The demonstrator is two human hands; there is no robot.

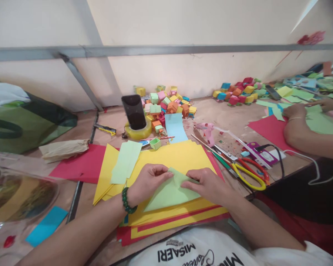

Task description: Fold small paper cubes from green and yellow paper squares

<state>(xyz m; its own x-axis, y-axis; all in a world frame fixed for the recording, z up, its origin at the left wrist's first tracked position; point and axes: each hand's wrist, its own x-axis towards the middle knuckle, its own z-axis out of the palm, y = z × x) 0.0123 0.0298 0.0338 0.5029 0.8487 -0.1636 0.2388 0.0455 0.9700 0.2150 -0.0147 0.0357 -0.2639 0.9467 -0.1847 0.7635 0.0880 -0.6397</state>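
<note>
A light green sheet of paper (166,194) lies over a stack of yellow and red paper (183,155), its far edge raised between my hands. My left hand (152,181), with a green bead bracelet at the wrist, pinches that edge between thumb and fingers. On the other side my right hand (207,183) grips the same sheet, thumb on top and fingers curled behind. Light green strips (126,160) rest on the stack left of my hands. Just beyond the stack stand a small green paper box (155,143) and a light blue strip (176,127).
A phone (133,112) leans on a tape roll (138,131). Paper cubes (166,105) are heaped by the wall. A pink glue gun (207,131) and yellow-handled scissors (248,177) lie to the right. Another person's hands (296,111) handle green paper at far right.
</note>
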